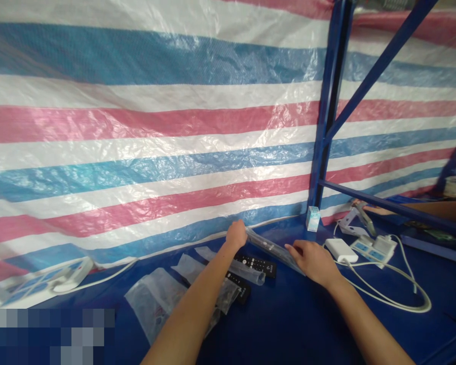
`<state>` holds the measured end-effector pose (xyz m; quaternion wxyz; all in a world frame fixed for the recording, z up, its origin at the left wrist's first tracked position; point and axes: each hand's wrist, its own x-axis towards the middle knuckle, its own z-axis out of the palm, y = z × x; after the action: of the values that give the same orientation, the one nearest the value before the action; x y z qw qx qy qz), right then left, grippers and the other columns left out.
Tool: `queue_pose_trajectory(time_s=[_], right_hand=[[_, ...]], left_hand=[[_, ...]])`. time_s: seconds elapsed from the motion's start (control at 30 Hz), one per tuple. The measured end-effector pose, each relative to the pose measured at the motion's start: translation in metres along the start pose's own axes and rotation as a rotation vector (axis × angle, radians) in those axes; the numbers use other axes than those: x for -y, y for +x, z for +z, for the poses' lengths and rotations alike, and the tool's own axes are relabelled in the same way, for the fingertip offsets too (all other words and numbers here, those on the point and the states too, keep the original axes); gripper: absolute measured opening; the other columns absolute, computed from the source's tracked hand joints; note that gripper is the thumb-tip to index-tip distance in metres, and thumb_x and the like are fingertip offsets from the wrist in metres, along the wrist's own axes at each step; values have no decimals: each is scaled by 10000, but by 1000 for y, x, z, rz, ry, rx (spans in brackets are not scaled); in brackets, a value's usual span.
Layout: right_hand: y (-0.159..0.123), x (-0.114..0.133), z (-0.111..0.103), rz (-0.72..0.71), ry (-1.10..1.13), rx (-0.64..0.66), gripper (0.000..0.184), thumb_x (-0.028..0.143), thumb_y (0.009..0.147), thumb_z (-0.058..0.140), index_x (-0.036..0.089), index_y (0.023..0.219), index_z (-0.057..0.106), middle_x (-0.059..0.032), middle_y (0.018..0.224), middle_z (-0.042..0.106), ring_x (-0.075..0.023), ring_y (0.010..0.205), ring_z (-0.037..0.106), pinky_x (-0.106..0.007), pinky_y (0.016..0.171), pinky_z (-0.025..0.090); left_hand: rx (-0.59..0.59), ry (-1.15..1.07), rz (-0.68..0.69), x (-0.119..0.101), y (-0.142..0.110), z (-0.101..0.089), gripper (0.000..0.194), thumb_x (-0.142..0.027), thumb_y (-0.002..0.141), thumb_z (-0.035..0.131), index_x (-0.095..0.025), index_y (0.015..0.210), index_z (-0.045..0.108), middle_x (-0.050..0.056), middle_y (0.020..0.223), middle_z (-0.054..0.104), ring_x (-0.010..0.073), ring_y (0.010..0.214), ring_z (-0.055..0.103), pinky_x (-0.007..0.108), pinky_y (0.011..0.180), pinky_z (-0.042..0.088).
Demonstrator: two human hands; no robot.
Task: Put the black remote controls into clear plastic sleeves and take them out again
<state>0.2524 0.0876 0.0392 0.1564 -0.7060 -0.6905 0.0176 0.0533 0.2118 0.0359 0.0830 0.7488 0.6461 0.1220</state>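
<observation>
A dark remote control (270, 247) lies inside a clear plastic bag, stretched between my two hands just above the blue table. My left hand (236, 234) is closed on the bag's far left end. At the near right end, my right hand (314, 262) has its fingers bent round the bag, with some fingertips hidden. Below my left forearm, other black remote controls (264, 266) lie partly in or under clear plastic bags (155, 294). My left arm covers part of this row.
A striped tarp (155, 121) hangs behind the blue table (289, 324). To the right are a small box (312, 219), a white adapter (341, 250), cables and a power strip (372, 248). Another power strip (49, 281) sits left. Blue frame bars (329, 101) rise behind; another person's arm (425, 209) reaches in.
</observation>
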Motion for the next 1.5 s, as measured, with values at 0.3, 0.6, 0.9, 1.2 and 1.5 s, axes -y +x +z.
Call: queue_pose_trajectory(time_s=[0.3, 0.6, 0.9, 1.2, 1.5], right_hand=[[0, 0, 4, -21, 2, -38, 415, 426, 962, 354, 206, 772, 650, -75, 811, 723, -226, 801, 681, -271, 600, 370], [-1, -4, 1, 49, 54, -50, 454, 533, 934, 352, 196, 871, 650, -86, 792, 713, -241, 803, 680, -278, 599, 365], [2, -11, 5, -15, 147, 169, 509, 440, 712, 700, 175, 1134, 595, -59, 838, 705, -223, 779, 661, -254, 599, 373], [3, -10, 9, -115, 309, 196, 223, 369, 711, 697, 187, 830, 646, -6, 725, 667, -163, 669, 623, -223, 555, 353], [3, -13, 2, 26, 93, 138, 242, 430, 711, 691, 211, 812, 712, -52, 756, 712, -240, 789, 678, -247, 556, 376]], left_hand=[[31, 32, 10, 0, -5, 1, 134, -188, 835, 566, -136, 821, 689, 131, 941, 715, 232, 950, 658, 269, 805, 478], [-166, 42, 163, -21, -14, -65, 178, -162, 841, 470, -167, 855, 648, 93, 936, 689, 224, 911, 623, 288, 746, 444], [-300, 2, 323, -50, -30, -127, 210, -223, 839, 471, -157, 690, 605, 39, 681, 609, 176, 693, 562, 273, 659, 397], [-454, -182, 419, -55, -55, -182, 162, -227, 809, 515, -145, 774, 650, 30, 762, 665, 162, 732, 586, 294, 763, 447], [-355, -520, -118, 64, -36, -125, 257, -360, 791, 518, -159, 650, 593, 0, 617, 609, 122, 604, 576, 228, 630, 476]])
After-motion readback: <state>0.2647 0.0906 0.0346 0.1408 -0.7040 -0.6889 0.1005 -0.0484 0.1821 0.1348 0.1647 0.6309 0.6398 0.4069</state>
